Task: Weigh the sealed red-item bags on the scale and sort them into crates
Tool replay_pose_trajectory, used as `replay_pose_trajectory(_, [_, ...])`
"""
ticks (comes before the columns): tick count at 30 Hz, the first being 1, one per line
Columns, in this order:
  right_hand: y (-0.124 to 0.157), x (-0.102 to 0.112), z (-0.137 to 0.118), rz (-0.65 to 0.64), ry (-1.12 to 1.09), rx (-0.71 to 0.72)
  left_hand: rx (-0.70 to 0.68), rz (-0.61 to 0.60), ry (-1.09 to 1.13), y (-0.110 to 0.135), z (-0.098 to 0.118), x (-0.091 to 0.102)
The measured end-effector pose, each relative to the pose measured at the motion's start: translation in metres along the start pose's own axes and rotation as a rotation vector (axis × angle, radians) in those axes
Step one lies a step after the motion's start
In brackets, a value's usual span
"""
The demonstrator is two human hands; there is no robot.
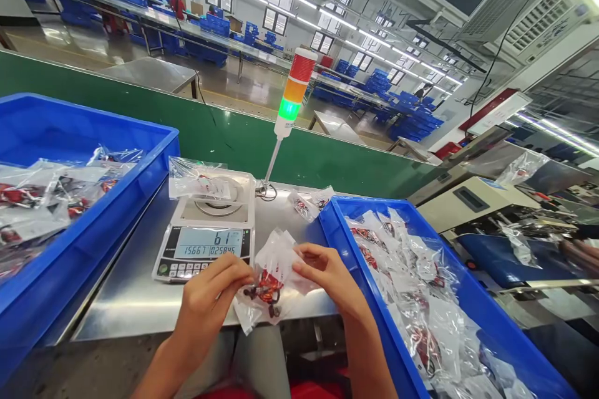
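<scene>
Head cam: parts (270,287) w/in held bag (276,260) unclear.

So the scale (206,215) is on the table (126,299) between the left bin (126,212) and right bin (381,318), bags (409,262) in both, another bag (199,182) on top, light tower (294,90) at its back right, held bag (271,279) near its front right.

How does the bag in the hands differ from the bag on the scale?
The held bag is between the left hand and right hand; the scale bag lies on the scale, untouched. The held bag plainly shows red and dark contents; the scale bag's are harder to make out. Both are see-through with red inside.
</scene>
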State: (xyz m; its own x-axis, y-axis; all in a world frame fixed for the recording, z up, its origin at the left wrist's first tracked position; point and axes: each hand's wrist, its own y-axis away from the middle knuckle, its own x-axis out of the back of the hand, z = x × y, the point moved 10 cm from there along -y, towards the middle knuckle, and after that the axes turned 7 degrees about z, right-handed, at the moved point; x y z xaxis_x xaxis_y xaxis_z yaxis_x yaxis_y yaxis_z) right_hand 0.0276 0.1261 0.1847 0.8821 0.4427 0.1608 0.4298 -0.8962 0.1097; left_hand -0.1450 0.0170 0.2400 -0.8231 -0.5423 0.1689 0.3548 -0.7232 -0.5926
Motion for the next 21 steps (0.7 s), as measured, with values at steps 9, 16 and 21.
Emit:
replay_pose_trajectory(9, [0.001, -0.003, -0.021, 0.118, 0.234, 0.182, 0.285, 0.158, -0.092, 0.005, -0.046, 0.009])
replay_pose_trajectory(16, [-0.001, 0.004, -0.013, 0.077, 0.343, 0.174, 0.16, 0.036, -0.142, -0.006, -0.04, 0.006])
replay_pose_trajectory(21, [-0.004, 0.046, -0.011, 0.314, 0.471, 0.208, 0.159, 0.315, -0.361, -0.049, -0.064, 0.077])
